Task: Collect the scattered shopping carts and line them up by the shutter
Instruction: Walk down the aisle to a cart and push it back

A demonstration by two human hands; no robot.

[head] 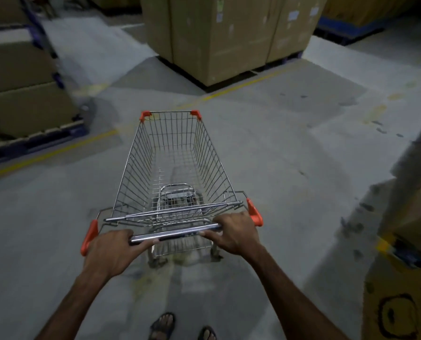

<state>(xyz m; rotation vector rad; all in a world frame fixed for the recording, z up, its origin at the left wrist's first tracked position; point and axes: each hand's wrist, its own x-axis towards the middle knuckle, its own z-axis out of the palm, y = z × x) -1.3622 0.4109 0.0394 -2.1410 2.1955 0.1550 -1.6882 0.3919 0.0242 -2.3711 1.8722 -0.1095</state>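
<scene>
Basically, one wire shopping cart [172, 173] stood on the concrete floor [290, 143] straight ahead of the person, long axis running away from them, narrow front end pointing toward the tall cardboard boxes [219, 33]. Left hand [111, 251] and right hand [234, 231] both gripped the handle bar [175, 234], fingers curled over it near its two ends. Sandalled feet [163, 326] showed below, behind the cart.

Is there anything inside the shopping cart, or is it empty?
Empty. The shopping cart basket shows only bare wire and the floor through it. Both hands, left hand and right hand, grip its handle.
</scene>
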